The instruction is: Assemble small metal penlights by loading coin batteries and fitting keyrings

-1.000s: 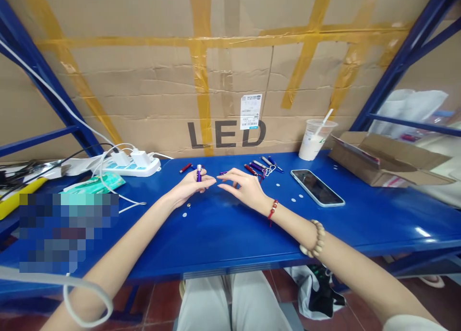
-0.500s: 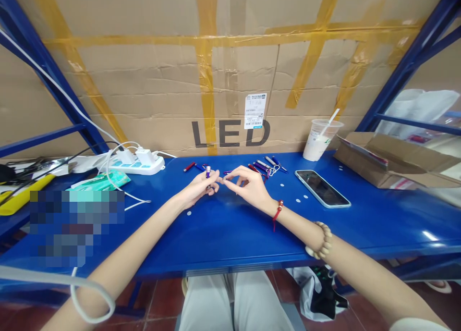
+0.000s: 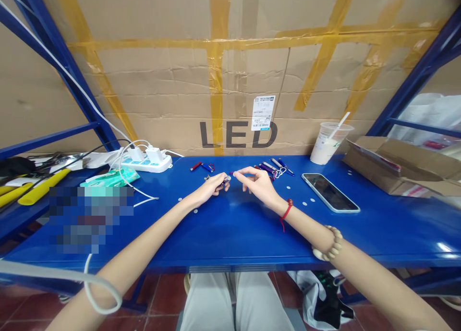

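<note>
My left hand [image 3: 212, 188] is closed around a small metallic purple-and-silver tube [image 3: 225, 180], which looks like a mini flashlight. Its silver end points toward my right hand, and most of its body is hidden by my fingers. Just to the right, my right hand [image 3: 257, 184] has its thumb and index finger pressed together; anything between the tips is too small to make out. Beyond the hands lie several slim metallic tubes [image 3: 268, 167] with clips, plus a red tube [image 3: 196, 166] and a blue tube [image 3: 207, 167]. Small pale discs [image 3: 195, 211] are scattered on the blue table [image 3: 230, 235].
A phone [image 3: 330, 192], a drink cup with a straw [image 3: 327, 143] and an open cardboard box [image 3: 389, 170] are at the right. On the left are a white power strip [image 3: 151, 164] with cables, a green packet [image 3: 111, 177] and yellow-handled items [image 3: 43, 187]. A large carton [image 3: 162, 91] stands behind.
The tube in my left hand has turned from upright to pointing toward my right hand. My right fingertips have drawn slightly apart from my left hand. The whole view has shifted a little.
</note>
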`<state>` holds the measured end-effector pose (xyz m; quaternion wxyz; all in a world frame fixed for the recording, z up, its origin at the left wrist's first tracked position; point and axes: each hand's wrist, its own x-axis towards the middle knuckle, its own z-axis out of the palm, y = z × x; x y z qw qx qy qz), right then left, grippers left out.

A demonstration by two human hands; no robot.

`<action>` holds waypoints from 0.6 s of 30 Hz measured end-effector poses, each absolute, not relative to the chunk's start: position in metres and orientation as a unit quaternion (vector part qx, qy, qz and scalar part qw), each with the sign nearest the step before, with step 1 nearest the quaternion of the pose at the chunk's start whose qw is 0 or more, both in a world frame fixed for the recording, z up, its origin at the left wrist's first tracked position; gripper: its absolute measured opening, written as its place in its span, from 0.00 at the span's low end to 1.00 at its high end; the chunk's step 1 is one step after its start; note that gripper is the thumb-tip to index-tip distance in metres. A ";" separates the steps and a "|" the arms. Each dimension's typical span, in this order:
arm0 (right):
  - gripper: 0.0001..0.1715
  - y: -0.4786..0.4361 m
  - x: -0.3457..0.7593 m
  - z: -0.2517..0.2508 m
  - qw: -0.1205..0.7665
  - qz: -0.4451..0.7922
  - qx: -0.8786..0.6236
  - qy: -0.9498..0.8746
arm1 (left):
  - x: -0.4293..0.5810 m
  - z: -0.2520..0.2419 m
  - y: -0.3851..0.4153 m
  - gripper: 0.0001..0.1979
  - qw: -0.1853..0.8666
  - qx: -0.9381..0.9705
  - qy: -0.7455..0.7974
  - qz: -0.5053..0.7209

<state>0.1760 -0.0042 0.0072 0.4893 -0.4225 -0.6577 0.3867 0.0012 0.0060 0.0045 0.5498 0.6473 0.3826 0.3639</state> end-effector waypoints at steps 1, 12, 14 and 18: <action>0.24 -0.004 0.176 0.007 0.479 0.406 -0.425 -0.652 | 0.001 0.004 0.005 0.21 0.537 0.655 0.390 0.361; 0.22 -0.003 0.178 0.011 0.407 0.451 -0.466 -0.643 | 0.003 0.005 0.000 0.19 0.501 0.686 0.404 0.338; 0.23 -0.001 0.178 0.008 0.422 0.430 -0.459 -0.653 | 0.003 0.004 0.001 0.19 0.512 0.679 0.404 0.338; 0.18 -0.001 0.179 0.003 0.497 0.287 -0.381 -0.725 | 0.005 0.002 0.003 0.21 0.537 0.647 0.408 0.354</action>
